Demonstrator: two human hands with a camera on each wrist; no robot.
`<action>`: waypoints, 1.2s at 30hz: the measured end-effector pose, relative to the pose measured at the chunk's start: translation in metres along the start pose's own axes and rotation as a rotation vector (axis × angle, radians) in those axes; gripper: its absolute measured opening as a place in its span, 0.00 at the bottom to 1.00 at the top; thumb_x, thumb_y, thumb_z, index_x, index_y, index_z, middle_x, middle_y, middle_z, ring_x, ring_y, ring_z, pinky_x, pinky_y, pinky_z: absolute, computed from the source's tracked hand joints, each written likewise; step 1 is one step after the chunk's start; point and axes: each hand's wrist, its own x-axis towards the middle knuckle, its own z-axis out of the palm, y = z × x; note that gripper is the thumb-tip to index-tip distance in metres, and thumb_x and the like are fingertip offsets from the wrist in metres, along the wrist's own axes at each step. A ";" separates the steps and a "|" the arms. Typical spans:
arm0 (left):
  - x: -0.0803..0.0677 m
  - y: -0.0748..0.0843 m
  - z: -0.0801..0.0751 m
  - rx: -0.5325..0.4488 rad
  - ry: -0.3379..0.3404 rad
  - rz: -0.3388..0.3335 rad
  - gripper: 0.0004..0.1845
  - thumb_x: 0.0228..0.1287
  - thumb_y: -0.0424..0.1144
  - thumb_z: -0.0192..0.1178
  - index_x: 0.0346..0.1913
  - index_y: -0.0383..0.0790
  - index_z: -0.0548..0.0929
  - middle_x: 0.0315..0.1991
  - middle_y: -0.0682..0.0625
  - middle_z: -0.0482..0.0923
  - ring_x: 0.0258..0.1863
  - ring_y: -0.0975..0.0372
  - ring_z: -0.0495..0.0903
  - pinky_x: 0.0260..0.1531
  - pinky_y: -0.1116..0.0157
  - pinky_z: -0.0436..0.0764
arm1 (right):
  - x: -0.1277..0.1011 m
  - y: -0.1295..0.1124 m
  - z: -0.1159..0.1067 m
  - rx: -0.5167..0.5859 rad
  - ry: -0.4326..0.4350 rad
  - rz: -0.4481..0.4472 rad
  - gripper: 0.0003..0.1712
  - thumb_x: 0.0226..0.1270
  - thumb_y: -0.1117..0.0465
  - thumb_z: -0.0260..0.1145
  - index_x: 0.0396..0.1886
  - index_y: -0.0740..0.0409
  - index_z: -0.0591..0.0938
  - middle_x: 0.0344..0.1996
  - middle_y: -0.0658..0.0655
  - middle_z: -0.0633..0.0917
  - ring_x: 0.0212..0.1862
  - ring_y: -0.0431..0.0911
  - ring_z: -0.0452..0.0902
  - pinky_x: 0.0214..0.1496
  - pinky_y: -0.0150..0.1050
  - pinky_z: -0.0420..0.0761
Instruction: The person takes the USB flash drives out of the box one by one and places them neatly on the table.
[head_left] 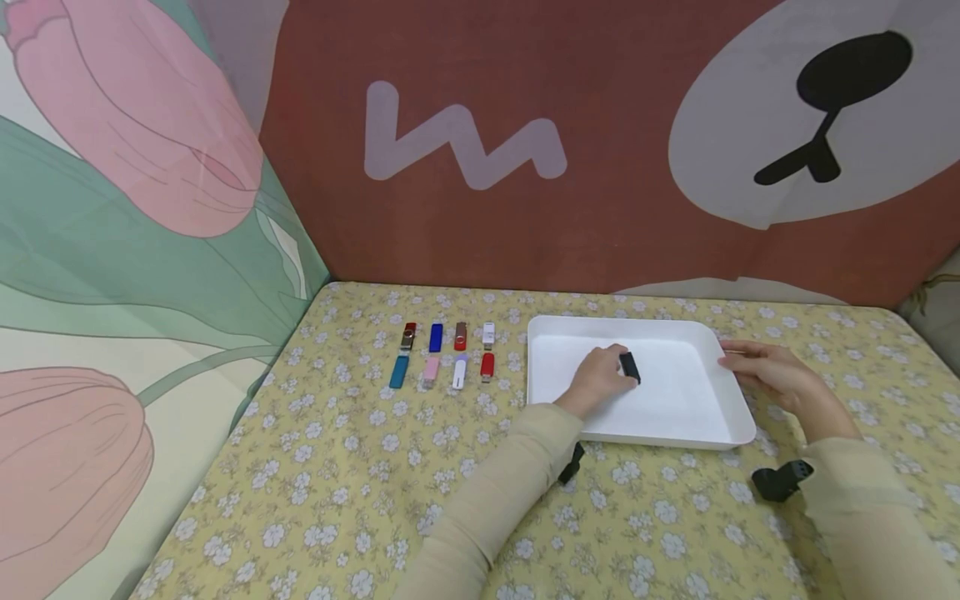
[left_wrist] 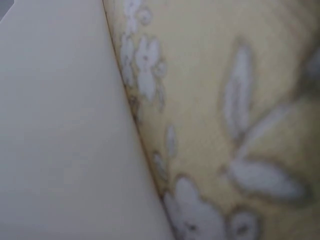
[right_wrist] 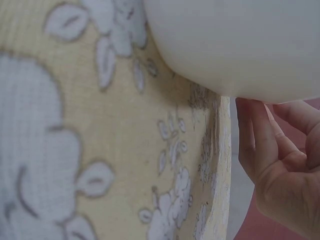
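A white tray [head_left: 660, 429] lies on the flowered cloth. Inside it, my left hand [head_left: 602, 377] pinches a small black USB stick [head_left: 630, 368] between its fingertips, close to the tray floor. At the tray's right side, my right hand [head_left: 772, 375] holds the rim with fingertips and thumb; the right wrist view shows these fingers [right_wrist: 265, 135] against the tray's outer wall. The left wrist view has only the tray's side [left_wrist: 65, 125] and cloth, so the hand and the stick are out of it.
Left of the tray lie two rows of USB sticks, among them a blue one [head_left: 436, 337], a teal one [head_left: 399, 372], a pink one [head_left: 431, 369] and a red one [head_left: 487, 367]. Behind the table [head_left: 337, 517] hangs a printed brown cloth [head_left: 480, 242]. Black wrist devices [head_left: 782, 481] hang under both forearms.
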 end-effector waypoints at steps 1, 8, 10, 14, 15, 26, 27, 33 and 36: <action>0.000 0.000 0.000 -0.003 0.001 -0.001 0.28 0.59 0.45 0.66 0.63 0.46 0.75 0.41 0.51 0.81 0.35 0.66 0.73 0.33 0.76 0.72 | 0.000 0.000 0.000 0.000 0.001 0.001 0.15 0.68 0.51 0.62 0.51 0.37 0.70 0.32 0.25 0.77 0.37 0.22 0.78 0.43 0.23 0.82; 0.001 0.000 0.003 -0.017 0.000 -0.023 0.30 0.58 0.46 0.67 0.65 0.49 0.73 0.61 0.48 0.70 0.57 0.62 0.75 0.54 0.74 0.75 | 0.001 0.001 0.000 -0.001 0.004 0.002 0.15 0.68 0.51 0.62 0.51 0.37 0.70 0.32 0.25 0.77 0.37 0.23 0.78 0.43 0.24 0.83; 0.002 -0.001 0.004 0.022 -0.008 -0.002 0.31 0.59 0.45 0.67 0.66 0.49 0.72 0.64 0.50 0.70 0.61 0.63 0.74 0.58 0.75 0.73 | 0.001 0.001 0.000 -0.004 0.003 0.000 0.15 0.68 0.51 0.62 0.51 0.37 0.70 0.32 0.25 0.77 0.37 0.23 0.79 0.43 0.24 0.83; 0.002 -0.001 0.002 0.068 -0.027 0.036 0.30 0.60 0.46 0.66 0.66 0.47 0.72 0.64 0.52 0.72 0.63 0.65 0.72 0.61 0.75 0.71 | 0.000 0.001 0.000 -0.004 0.001 -0.003 0.15 0.68 0.51 0.62 0.51 0.37 0.70 0.32 0.25 0.77 0.37 0.23 0.79 0.43 0.24 0.83; 0.002 -0.001 0.002 0.071 -0.028 0.040 0.30 0.61 0.46 0.65 0.66 0.47 0.72 0.64 0.52 0.73 0.63 0.65 0.73 0.61 0.75 0.71 | 0.000 0.001 0.000 -0.003 0.001 -0.004 0.15 0.68 0.51 0.62 0.51 0.37 0.69 0.32 0.25 0.77 0.37 0.23 0.78 0.43 0.24 0.83; -0.001 0.002 -0.001 0.049 -0.045 0.007 0.30 0.59 0.48 0.66 0.65 0.49 0.73 0.62 0.52 0.72 0.59 0.65 0.74 0.57 0.75 0.73 | 0.000 0.000 0.000 -0.009 0.002 0.005 0.16 0.68 0.50 0.62 0.53 0.38 0.69 0.32 0.25 0.77 0.36 0.23 0.79 0.43 0.24 0.83; -0.001 0.002 -0.001 0.052 -0.051 0.008 0.30 0.59 0.48 0.66 0.65 0.49 0.73 0.61 0.52 0.72 0.59 0.65 0.74 0.57 0.75 0.73 | 0.000 0.000 0.000 -0.006 0.003 0.006 0.16 0.68 0.50 0.62 0.52 0.38 0.69 0.32 0.25 0.77 0.36 0.23 0.79 0.43 0.24 0.83; -0.002 0.002 -0.003 0.052 -0.078 0.029 0.31 0.58 0.47 0.67 0.65 0.48 0.73 0.61 0.51 0.71 0.57 0.65 0.74 0.54 0.75 0.74 | 0.000 0.000 -0.001 0.013 -0.004 0.002 0.12 0.68 0.51 0.62 0.48 0.34 0.70 0.32 0.25 0.78 0.36 0.23 0.79 0.43 0.24 0.83; -0.002 0.003 -0.002 0.031 -0.079 0.032 0.31 0.57 0.46 0.68 0.65 0.49 0.74 0.60 0.50 0.71 0.56 0.64 0.75 0.52 0.75 0.75 | 0.000 0.000 -0.001 0.019 -0.010 0.000 0.12 0.68 0.51 0.62 0.47 0.34 0.71 0.32 0.26 0.78 0.37 0.23 0.79 0.43 0.24 0.83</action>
